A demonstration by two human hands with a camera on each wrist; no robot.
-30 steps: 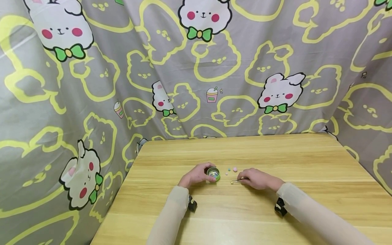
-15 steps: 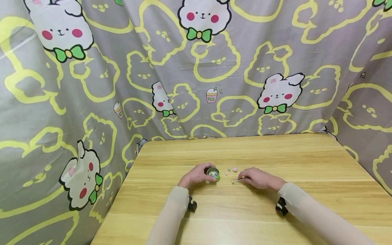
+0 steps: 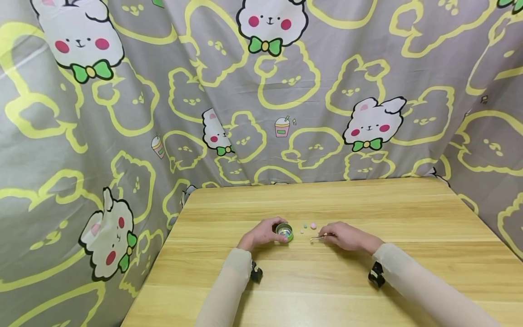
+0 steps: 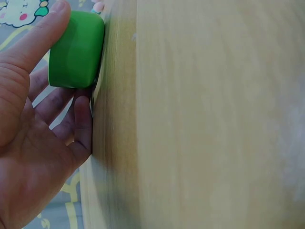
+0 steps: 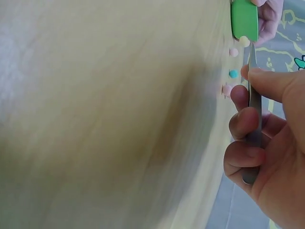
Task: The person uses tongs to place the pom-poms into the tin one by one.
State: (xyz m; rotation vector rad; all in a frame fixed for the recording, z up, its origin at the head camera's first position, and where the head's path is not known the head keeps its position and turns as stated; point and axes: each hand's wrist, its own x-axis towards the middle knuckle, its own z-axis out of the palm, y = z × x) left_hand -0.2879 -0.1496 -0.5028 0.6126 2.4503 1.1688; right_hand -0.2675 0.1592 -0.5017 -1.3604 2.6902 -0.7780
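Observation:
A small round green tin [image 3: 290,237] stands on the table, with colourful bits showing inside in the head view. My left hand [image 3: 263,233] grips it, thumb on the near side and fingers round the back; its green wall [image 4: 76,50] fills the palm's far end in the left wrist view. My right hand [image 3: 346,236] holds metal tweezers [image 5: 255,102] that point left. At their tips is a small pale yellow ball [image 5: 244,41]. Between the hands lie a pink ball [image 3: 313,225], a teal ball [image 3: 305,226] and a smaller pink ball [image 3: 302,232].
The wooden table [image 3: 310,290] extends around both hands. A grey curtain [image 3: 253,91] with cartoon bears hangs along its back and sides. Each wrist wears a black camera mount.
My right hand has moved slightly away from me and to the right, with the tweezers and yellow ball. My left hand and the tin have stayed put.

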